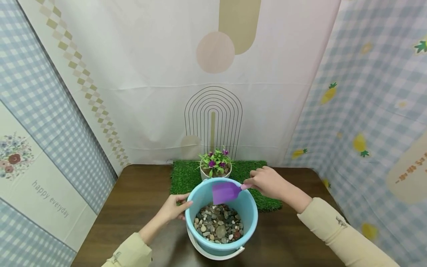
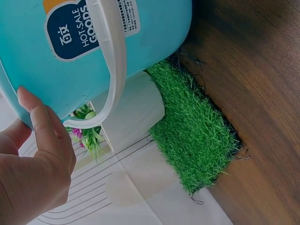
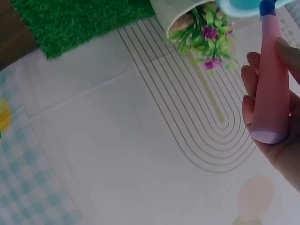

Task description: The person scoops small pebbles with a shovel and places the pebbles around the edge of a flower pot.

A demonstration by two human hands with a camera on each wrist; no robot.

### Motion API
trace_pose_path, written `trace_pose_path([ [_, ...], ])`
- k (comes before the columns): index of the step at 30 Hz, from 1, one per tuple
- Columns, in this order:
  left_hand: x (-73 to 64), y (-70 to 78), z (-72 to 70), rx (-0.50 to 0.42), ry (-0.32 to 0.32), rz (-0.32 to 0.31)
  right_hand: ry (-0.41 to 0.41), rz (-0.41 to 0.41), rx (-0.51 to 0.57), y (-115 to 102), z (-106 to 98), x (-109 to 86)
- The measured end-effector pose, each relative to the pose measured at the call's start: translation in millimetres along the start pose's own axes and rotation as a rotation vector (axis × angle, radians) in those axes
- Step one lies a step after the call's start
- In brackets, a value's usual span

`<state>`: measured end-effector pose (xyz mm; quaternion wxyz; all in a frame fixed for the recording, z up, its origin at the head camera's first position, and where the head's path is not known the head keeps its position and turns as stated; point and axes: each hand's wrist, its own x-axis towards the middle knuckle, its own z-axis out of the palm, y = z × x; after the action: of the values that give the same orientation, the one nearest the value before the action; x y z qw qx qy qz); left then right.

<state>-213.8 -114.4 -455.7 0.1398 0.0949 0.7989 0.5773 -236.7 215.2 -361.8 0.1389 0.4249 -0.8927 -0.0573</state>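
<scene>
On my head view I had the blue bucket (image 1: 249,211) at the lower centre, pebbles (image 1: 218,224) covering its bottom. Left of it, the left hand (image 1: 175,207) pinched the rim between thumb and fingers. To the right, the right hand (image 1: 268,182) gripped the pink handle of a purple scoop (image 1: 225,193), its blade over the bucket's opening. Just above, a potted plant (image 1: 217,163) stood on a green mat (image 1: 185,176).

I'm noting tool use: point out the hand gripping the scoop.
The right hand, gripping the purple scoop by its pink handle; the left hand holds the blue bucket instead.
</scene>
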Motion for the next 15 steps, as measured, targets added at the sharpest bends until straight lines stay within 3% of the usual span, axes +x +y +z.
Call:
trace_pose_path([
  [15,-0.1,0.4,-0.3,0.005,-0.001,0.000,-0.034,-0.067,-0.139,-24,27,1.4],
])
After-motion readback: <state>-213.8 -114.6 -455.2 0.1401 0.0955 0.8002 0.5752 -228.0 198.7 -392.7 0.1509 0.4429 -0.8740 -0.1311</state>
